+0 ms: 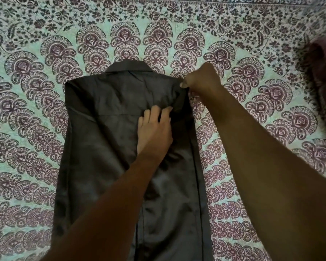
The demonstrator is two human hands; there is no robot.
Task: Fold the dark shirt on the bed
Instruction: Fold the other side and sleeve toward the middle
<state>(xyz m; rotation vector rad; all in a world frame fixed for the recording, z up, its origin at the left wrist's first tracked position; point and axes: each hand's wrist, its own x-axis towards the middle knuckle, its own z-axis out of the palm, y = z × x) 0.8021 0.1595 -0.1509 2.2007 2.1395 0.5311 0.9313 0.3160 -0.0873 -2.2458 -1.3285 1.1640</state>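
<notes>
The dark shirt point(105, 132) lies back-up and lengthwise on the bed, collar at the far end, both sides folded in to make a long narrow panel. My left hand point(154, 127) rests on the upper right part of the shirt, fingers spread and slightly bent against the fabric near the folded shoulder. My right hand point(201, 80) pinches the shirt's right shoulder corner, thumb and fingers closed on the cloth, which bunches a little there.
The bed is covered by a pale green bedspread point(36, 110) with a maroon paisley print, stretching on all sides of the shirt. A dark reddish object point(323, 59), blurred, sits at the right edge.
</notes>
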